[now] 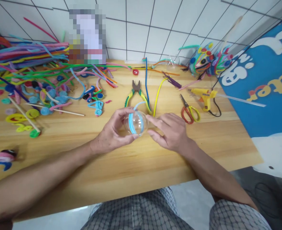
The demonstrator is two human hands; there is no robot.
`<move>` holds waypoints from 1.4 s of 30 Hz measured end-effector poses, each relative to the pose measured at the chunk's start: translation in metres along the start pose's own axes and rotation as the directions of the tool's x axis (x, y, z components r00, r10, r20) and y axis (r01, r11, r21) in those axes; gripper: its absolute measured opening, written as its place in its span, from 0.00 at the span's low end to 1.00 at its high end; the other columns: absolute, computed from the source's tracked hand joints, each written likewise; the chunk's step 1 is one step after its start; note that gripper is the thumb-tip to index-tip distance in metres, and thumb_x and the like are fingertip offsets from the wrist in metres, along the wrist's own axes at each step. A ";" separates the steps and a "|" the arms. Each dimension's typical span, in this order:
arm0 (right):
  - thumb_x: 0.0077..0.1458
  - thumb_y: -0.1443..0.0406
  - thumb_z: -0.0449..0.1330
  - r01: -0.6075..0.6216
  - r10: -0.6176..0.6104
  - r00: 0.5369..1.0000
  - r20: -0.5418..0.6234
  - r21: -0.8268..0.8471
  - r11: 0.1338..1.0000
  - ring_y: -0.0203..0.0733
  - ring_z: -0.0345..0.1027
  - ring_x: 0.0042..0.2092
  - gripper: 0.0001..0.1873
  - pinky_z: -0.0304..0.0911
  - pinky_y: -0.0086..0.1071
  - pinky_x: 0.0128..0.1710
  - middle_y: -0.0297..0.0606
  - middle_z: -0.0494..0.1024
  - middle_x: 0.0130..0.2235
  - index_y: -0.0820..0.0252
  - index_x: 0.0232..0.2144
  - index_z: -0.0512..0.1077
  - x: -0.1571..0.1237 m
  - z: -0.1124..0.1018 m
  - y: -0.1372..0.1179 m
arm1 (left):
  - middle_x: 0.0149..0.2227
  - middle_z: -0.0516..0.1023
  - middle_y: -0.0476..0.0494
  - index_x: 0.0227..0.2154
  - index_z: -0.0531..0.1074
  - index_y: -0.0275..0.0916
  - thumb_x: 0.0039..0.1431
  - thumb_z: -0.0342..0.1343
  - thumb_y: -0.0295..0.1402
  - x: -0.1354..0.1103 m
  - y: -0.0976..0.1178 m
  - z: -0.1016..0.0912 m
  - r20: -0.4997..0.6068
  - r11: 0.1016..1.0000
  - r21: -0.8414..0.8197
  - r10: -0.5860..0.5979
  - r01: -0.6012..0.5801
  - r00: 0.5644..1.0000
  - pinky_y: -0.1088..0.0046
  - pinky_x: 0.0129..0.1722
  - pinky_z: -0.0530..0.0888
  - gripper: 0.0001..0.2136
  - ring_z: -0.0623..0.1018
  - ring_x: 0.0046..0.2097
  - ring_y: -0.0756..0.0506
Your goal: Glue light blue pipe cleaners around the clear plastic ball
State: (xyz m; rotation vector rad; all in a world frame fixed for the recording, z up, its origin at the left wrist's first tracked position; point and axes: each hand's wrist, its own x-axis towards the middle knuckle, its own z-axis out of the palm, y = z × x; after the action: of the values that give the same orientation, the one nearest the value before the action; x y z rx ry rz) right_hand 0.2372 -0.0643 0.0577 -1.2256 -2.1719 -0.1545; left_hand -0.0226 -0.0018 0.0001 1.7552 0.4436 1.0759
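Observation:
My left hand is wrapped round a clear plastic ball just above the wooden table. A light blue pipe cleaner runs around the ball, with one end sticking up behind it. My right hand is at the ball's right side, its fingertips touching the ball and the pipe cleaner. The fingers of that hand are loosely bent and pressed toward the ball. Pliers with green and yellow handles lie just behind the ball.
Red-handled scissors and a yellow glue gun lie at the right. A yellow pipe cleaner lies by the pliers. Many coloured pipe cleaners and coils cover the left. A finished pipe-cleaner figure stands at the back right.

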 end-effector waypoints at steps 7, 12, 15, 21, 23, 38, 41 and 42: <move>0.71 0.65 0.61 -0.040 0.033 0.991 -0.128 -0.058 0.998 0.42 0.72 0.31 0.08 0.65 0.40 0.35 0.35 0.82 0.29 0.53 0.40 0.81 0.003 0.000 -0.004 | 0.66 0.77 0.36 0.68 0.66 0.50 0.65 0.73 0.43 0.001 0.000 0.002 -0.050 0.999 -0.027 -0.030 0.029 0.998 0.59 0.63 0.82 0.33 0.81 0.63 0.40; 0.71 0.63 0.62 0.038 -0.035 0.999 0.025 -0.107 0.994 0.42 0.72 0.30 0.12 0.63 0.39 0.34 0.34 0.81 0.28 0.52 0.32 0.79 0.003 0.001 -0.003 | 0.65 0.78 0.37 0.66 0.67 0.50 0.64 0.74 0.42 0.004 -0.003 0.000 -0.080 0.997 -0.074 -0.030 0.024 0.996 0.63 0.63 0.81 0.32 0.81 0.63 0.42; 0.70 0.65 0.62 -0.089 0.086 0.996 -0.036 -0.118 0.989 0.39 0.63 0.25 0.22 0.56 0.39 0.30 0.30 0.72 0.20 0.53 0.21 0.68 0.003 0.000 0.009 | 0.66 0.77 0.37 0.65 0.67 0.50 0.64 0.75 0.43 0.006 -0.006 -0.004 -0.088 0.996 -0.084 -0.045 0.037 0.995 0.62 0.63 0.81 0.32 0.81 0.63 0.41; 0.68 0.68 0.62 -0.161 0.173 0.968 -0.184 0.077 0.984 0.41 0.77 0.31 0.07 0.69 0.37 0.35 0.32 0.84 0.31 0.51 0.38 0.79 0.003 0.005 0.013 | 0.59 0.83 0.40 0.63 0.70 0.50 0.63 0.75 0.44 0.011 -0.002 -0.010 0.052 0.941 -0.282 -0.179 0.187 0.982 0.61 0.57 0.83 0.30 0.85 0.57 0.41; 0.66 0.72 0.60 -0.086 0.109 0.968 -0.226 0.106 0.991 0.43 0.80 0.35 0.12 0.72 0.37 0.37 0.34 0.87 0.35 0.51 0.44 0.80 0.001 0.007 0.009 | 0.56 0.85 0.43 0.61 0.73 0.50 0.61 0.76 0.43 0.014 0.004 -0.010 0.088 0.866 -0.415 -0.269 0.281 0.959 0.63 0.54 0.84 0.29 0.86 0.54 0.42; 0.65 0.73 0.62 0.012 0.017 0.954 -0.300 0.094 0.995 0.40 0.80 0.31 0.12 0.74 0.34 0.35 0.33 0.86 0.33 0.55 0.47 0.80 0.003 0.006 0.002 | 0.58 0.87 0.38 0.55 0.82 0.42 0.52 0.80 0.44 0.024 0.021 -0.017 0.204 0.523 -0.665 -0.560 0.534 0.803 0.56 0.62 0.84 0.28 0.87 0.58 0.35; 0.66 0.74 0.61 -0.019 0.070 0.949 -0.307 0.167 0.986 0.41 0.83 0.36 0.14 0.76 0.35 0.39 0.35 0.89 0.37 0.54 0.47 0.81 0.002 0.006 0.001 | 0.57 0.87 0.37 0.54 0.82 0.41 0.52 0.79 0.45 0.025 0.018 -0.020 0.232 0.496 -0.674 -0.562 0.548 0.794 0.52 0.65 0.82 0.28 0.86 0.61 0.32; 0.67 0.73 0.61 -0.049 0.115 0.945 -0.307 0.215 0.975 0.41 0.84 0.37 0.13 0.77 0.35 0.40 0.35 0.89 0.38 0.54 0.47 0.81 0.002 0.006 0.001 | 0.56 0.88 0.36 0.54 0.83 0.40 0.52 0.79 0.45 0.025 0.017 -0.021 0.237 0.486 -0.677 -0.567 0.553 0.789 0.50 0.66 0.81 0.29 0.85 0.61 0.31</move>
State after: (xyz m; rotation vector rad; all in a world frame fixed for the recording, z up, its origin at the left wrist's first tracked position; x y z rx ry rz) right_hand 0.2344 -0.0603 0.0540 -1.0895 -1.8059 -0.0835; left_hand -0.0298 0.0201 0.0292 0.7756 0.4728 0.6308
